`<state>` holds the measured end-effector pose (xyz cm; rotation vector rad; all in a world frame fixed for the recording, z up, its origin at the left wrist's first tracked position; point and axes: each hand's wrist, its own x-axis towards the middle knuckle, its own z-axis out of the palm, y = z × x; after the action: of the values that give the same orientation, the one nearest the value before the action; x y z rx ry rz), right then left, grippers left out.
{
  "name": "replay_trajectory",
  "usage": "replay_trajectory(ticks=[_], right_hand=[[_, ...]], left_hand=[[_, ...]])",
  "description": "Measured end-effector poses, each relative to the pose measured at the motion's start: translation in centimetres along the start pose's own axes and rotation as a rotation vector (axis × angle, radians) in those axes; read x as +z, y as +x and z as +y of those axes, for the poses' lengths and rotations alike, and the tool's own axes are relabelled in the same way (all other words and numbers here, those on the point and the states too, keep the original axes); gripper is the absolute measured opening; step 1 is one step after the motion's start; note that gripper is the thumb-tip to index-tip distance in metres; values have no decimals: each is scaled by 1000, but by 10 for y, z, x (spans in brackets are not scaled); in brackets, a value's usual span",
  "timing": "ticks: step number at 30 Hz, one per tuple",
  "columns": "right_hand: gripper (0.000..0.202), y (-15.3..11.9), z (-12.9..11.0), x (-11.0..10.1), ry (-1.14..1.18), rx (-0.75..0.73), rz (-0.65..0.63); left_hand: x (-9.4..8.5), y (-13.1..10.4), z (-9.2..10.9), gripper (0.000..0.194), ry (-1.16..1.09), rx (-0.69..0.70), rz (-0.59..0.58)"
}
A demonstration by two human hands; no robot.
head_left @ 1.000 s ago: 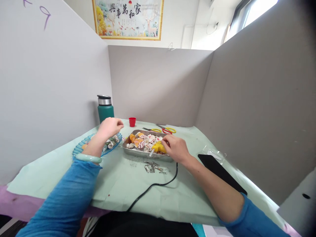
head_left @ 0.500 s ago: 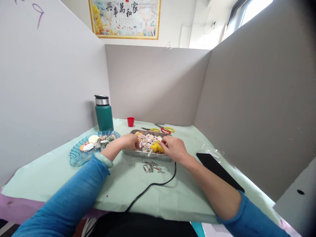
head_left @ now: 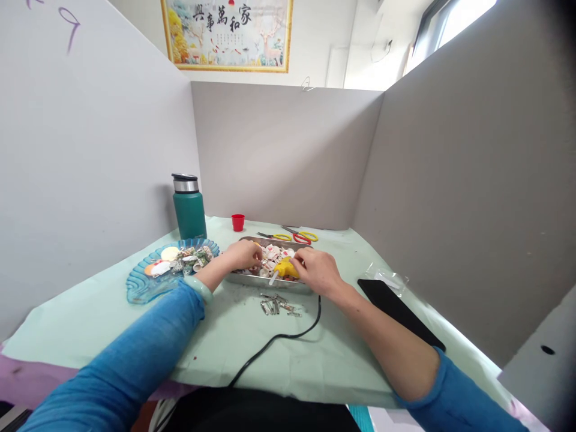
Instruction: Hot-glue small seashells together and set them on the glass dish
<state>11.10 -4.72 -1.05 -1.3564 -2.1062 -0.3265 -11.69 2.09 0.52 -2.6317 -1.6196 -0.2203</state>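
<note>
A metal tray (head_left: 252, 279) full of shells (head_left: 270, 253) sits in the middle of the table. Over its left part is my left hand (head_left: 244, 254), with curled fingers pointing down among the shells; whatever lies between the fingertips is hidden. My right hand (head_left: 318, 271) grips a yellow glue gun (head_left: 285, 267) at the tray's right side. The gun's pale nozzle points down and left over the tray's near rim, and a black cord (head_left: 279, 336) runs from beneath my right hand toward the table's front edge.
On the left, a blue scalloped plate (head_left: 139, 287) holds shells, with a green bottle (head_left: 189, 210) behind it. Small metal clips (head_left: 275, 305) lie before the tray. Beyond it are a red cup (head_left: 238, 222) and two scissors (head_left: 302, 237). A black flat object (head_left: 400, 312) lies right; grey panels surround the table.
My left hand has shifted a little right and up within the tray, covering different shells. My right hand and the glue gun have stayed nearly still.
</note>
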Motion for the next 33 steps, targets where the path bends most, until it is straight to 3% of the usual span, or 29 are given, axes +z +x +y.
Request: replay_trajectory(ticks=[5,8,10,15,18,21,27,33], right_hand=[[23,-1,-1,-1,-1,0,-6],[23,0,-1,-1,-9,6,-10],[23,0,-1,-1,-11,6,-9],[23,0,-1,-2,-15,4,-16],[23,0,-1,-3,-19,7,-21],[24,0,-1,-3,-24,10,-25],[24,-1,0,-2,-19,0,-23],[24,-1,-1,-2,-15,4,-26]], left_hand=[[14,7,8,18,36,-21,81],[15,8,6,12,-51,-44,98],[11,7,5,8,-245,-73,83],[-5,-5,5,16,-1067,-221,-57],[-10,-11,4,24,-1305,-203,-116],[-10,-13,3,24,-1336,-206,-133],[-8,-11,2,16,-1116,-212,-47],[-4,-8,-1,14,-1085,-212,-26]])
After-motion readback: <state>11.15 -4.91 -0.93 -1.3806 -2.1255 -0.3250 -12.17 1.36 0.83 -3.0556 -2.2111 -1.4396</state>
